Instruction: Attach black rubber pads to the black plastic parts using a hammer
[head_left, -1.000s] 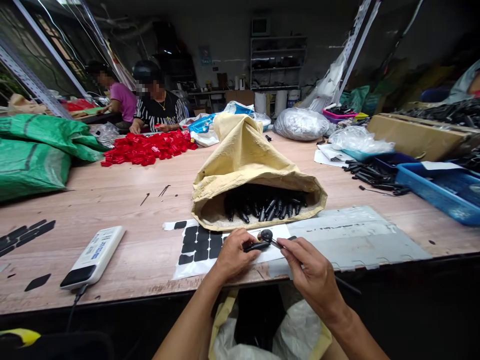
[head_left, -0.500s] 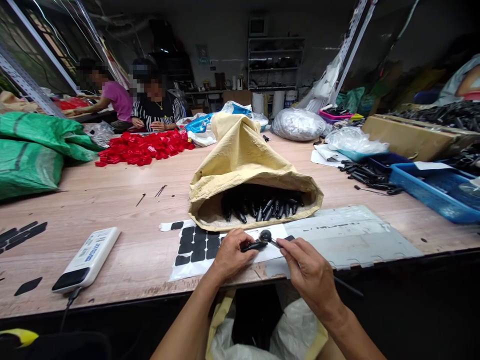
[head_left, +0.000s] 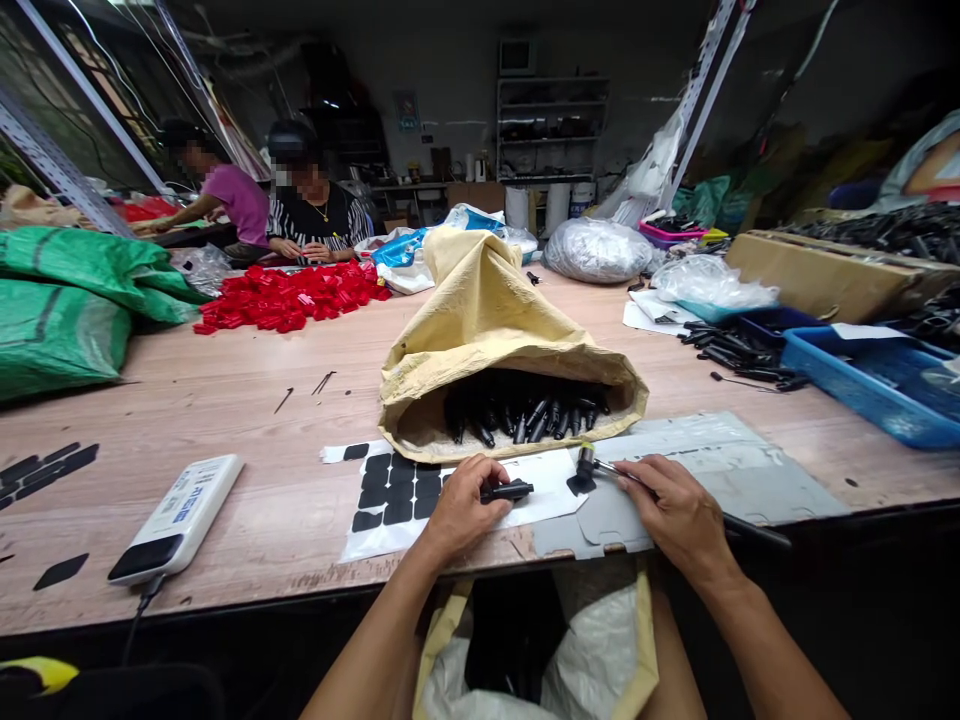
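Observation:
My left hand [head_left: 471, 505] is closed around a black pen-like tube [head_left: 511, 491], whose free end points right above a white sheet [head_left: 536, 470]. My right hand [head_left: 679, 515] grips a small mallet [head_left: 586, 460] by its metal shaft; the dark handle sticks out to the right behind the hand. The mallet head has a yellowish end upward and a black end downward, close over the right part of the sheet. Rows of black rounded stickers [head_left: 400, 490] cover the sheet's left part. Just beyond both hands, a yellow sack [head_left: 480, 335] lies with its mouth toward me, holding black tubes [head_left: 536, 418].
A white power bank [head_left: 178, 518] with a cable lies on the left. Further back are red pieces [head_left: 292, 297] and green bags [head_left: 64, 305], with two people seated behind. A grey board [head_left: 720, 465] and a blue basket [head_left: 862, 385] are on the right. An open sack [head_left: 600, 660] hangs below the table edge.
My right hand has moved right, taking the mallet head away from the tube's end and turning it upright. My left hand keeps the tube in nearly the same place.

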